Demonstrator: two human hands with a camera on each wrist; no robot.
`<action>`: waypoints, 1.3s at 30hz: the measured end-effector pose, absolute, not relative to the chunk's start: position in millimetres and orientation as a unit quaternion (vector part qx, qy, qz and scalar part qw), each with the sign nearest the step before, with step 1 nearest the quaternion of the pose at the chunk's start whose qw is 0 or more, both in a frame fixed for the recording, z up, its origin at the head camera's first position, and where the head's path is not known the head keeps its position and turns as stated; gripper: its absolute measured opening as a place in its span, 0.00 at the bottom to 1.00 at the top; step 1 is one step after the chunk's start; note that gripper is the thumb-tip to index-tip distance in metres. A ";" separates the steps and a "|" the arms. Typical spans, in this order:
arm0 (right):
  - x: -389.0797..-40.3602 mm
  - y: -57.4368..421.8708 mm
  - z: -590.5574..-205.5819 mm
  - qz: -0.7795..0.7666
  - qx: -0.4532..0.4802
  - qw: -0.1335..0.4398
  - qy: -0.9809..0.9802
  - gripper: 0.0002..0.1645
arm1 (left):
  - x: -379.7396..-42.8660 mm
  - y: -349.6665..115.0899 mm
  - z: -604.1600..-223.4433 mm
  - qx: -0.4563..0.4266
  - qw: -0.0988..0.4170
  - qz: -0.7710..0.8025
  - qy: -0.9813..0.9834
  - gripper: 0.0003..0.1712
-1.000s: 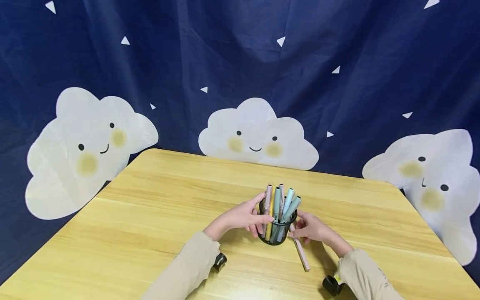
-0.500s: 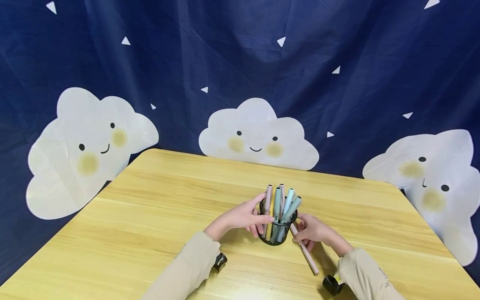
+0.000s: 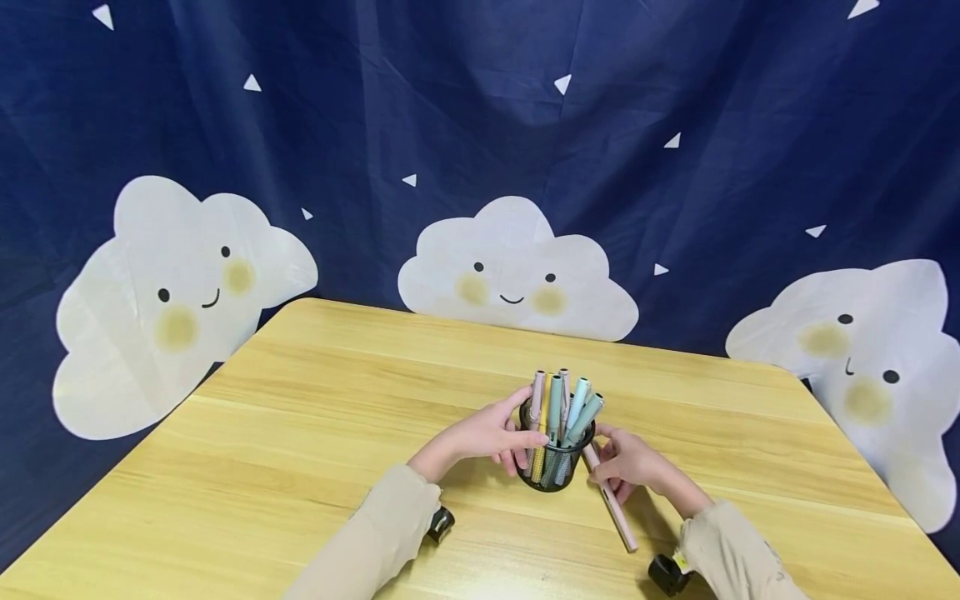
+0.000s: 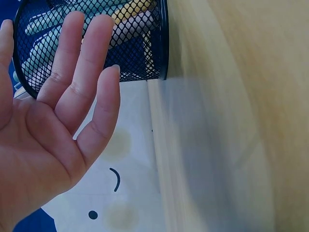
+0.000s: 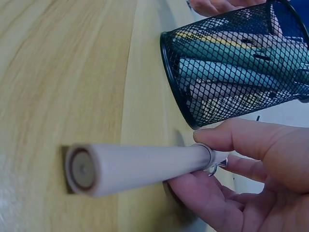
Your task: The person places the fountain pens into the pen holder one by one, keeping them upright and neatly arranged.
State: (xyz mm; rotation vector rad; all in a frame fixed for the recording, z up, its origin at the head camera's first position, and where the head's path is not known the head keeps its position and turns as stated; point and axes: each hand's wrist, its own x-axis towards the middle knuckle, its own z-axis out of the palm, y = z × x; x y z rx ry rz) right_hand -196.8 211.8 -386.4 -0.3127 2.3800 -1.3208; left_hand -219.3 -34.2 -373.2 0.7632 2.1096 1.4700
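A black mesh pen holder stands upright on the table, filled with several capped pens, among them green pens, a yellow one and pale pink ones. My left hand grips its left side, thumb across the front of the rim and forefinger at the back; the other fingers lie along the mesh wall. Just right of the holder, my right hand pinches a pale pink pen near its metal clip, between thumb and fingers. The pen slants toward me, its far end pointing at the holder's base.
The light wooden table extends around both hands. Behind it hangs a dark blue curtain with smiling white clouds. Black wrist cameras sit below both beige sleeves.
The pink pen has shifted slightly right and toward me, and my right thumb and fingers now lie farther along it. My left hand and the holder have stayed in place.
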 end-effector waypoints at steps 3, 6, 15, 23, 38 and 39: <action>-196.6 213.1 -385.2 -0.476 -0.105 0.199 0.850 0.37 | -219.4 -34.0 -373.2 0.277 0.228 0.535 0.765 0.47; -195.8 214.3 -384.6 -0.476 -0.104 0.195 0.851 0.36 | -219.5 -34.0 -373.6 0.276 0.229 0.536 0.764 0.47; -194.2 218.8 -384.8 -0.491 -0.103 0.178 0.847 0.36 | -220.0 -33.3 -374.7 0.275 0.230 0.537 0.763 0.47; -196.0 223.1 -382.5 -0.507 -0.092 0.172 0.840 0.37 | -220.7 -33.7 -374.3 0.275 0.232 0.540 0.761 0.48; -196.5 225.7 -383.8 -0.525 -0.080 0.151 0.834 0.41 | -220.8 -34.4 -375.1 0.274 0.233 0.541 0.760 0.48; -196.2 225.7 -383.4 -0.527 -0.083 0.151 0.833 0.41 | -220.8 -34.5 -375.1 0.274 0.234 0.542 0.760 0.48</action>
